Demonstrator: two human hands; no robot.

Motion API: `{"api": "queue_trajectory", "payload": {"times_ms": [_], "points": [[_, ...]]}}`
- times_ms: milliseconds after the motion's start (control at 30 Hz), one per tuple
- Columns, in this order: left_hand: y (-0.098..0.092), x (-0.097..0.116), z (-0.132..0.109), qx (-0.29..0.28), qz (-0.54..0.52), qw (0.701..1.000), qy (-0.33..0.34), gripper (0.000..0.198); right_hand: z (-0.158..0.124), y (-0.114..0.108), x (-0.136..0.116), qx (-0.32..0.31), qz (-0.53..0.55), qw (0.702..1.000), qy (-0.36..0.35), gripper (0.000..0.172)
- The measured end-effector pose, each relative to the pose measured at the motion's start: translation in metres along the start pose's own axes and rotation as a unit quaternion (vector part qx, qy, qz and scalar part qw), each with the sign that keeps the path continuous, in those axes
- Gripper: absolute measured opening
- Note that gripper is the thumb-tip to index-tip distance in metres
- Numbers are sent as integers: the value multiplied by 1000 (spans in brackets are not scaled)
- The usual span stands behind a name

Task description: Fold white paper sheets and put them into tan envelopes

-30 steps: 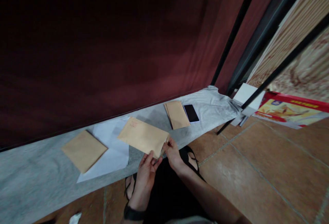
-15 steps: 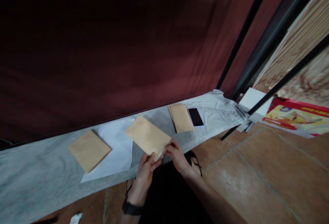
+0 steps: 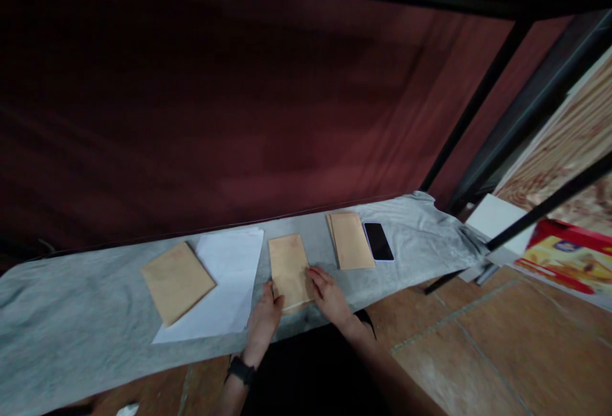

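Note:
A brown paper envelope (image 3: 289, 266) lies on or just over the grey cloth in front of me, its long sides pointing away from me. My left hand (image 3: 265, 315) grips its near left edge, thumb lying toward the paper. At the right edge, the fingers of my right hand (image 3: 329, 296) are closed against the side. A pale strip runs across the envelope's near end. Left of it, another brown envelope (image 3: 178, 282), or a pile of them, rests on white paper sheets (image 3: 234, 282). More brown envelopes (image 3: 352, 241) lie slightly fanned to the right.
A phone (image 3: 378, 241) with a dark screen lies right of the fanned envelopes. Grey cloth (image 3: 76, 314) covers the long narrow surface, backed by a dark red panel (image 3: 268, 116). Black metal bars, a white box (image 3: 497, 217) and a red-yellow carton (image 3: 568, 260) stand at the right.
The envelope in my hands has come down from a raised, slanted position to the cloth and turned nearly straight. My right hand has moved along its right side. The view has shifted slightly.

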State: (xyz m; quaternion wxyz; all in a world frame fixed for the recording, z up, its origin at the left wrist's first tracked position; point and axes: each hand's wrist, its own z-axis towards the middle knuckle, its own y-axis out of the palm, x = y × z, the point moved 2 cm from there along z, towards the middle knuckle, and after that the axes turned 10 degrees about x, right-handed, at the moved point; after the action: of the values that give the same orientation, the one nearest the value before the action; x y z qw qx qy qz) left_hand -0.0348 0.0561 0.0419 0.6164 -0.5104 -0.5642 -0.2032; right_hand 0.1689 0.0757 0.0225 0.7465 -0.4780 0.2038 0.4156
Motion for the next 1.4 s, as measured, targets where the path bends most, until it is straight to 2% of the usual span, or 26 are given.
{"api": "queue_trajectory", "payload": {"times_ms": [67,133,200,267,333,400,533,633,767,933,1100,1167,1267,1400], "points": [[0,3,-2,44,104,991,76,45,-2,7,-2,-24,-63,997,-43,46],[9,10,-2,59,141,972,179,43,-5,11,-2,-24,-117,991,-66,49],[27,21,3,32,151,948,278,43,-7,15,-2,-18,-147,986,-77,53],[51,33,15,-15,160,923,348,49,-9,17,-1,-16,-158,984,-84,55],[75,42,34,-48,181,907,377,54,-9,18,-1,-13,-161,983,-84,54],[92,46,57,-53,207,902,374,57,-9,19,-1,-8,-162,983,-83,52],[105,41,89,-25,248,906,342,59,-10,22,-1,-13,-169,981,-89,49],[104,34,94,-29,260,898,353,59,-11,22,0,-20,-176,980,-89,49],[95,28,82,-61,251,887,382,55,-9,21,-1,-19,-161,983,-88,49],[76,12,44,-103,204,896,381,52,-9,20,1,-27,-143,985,-92,48],[49,-11,1,-129,187,893,389,50,-6,17,12,-17,-87,995,-45,40],[39,-19,-11,-131,195,883,406,53,3,20,12,-21,-58,997,-42,41],[29,-25,-19,-131,214,863,438,57,25,34,7,-60,-41,994,-85,42],[26,-25,-19,-121,248,840,468,61,61,59,5,-106,-86,982,-130,42]]}}
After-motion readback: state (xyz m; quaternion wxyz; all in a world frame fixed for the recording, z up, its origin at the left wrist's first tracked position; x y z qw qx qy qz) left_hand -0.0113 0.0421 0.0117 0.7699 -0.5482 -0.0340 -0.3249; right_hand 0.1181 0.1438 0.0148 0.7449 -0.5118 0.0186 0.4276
